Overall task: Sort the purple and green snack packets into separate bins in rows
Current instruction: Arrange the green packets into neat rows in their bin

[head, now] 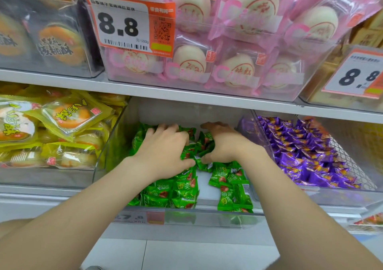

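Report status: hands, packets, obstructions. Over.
Left hand and right hand on green packets, middle bin; grip unclear. Purple packets separate, right bin. Nothing blocking.
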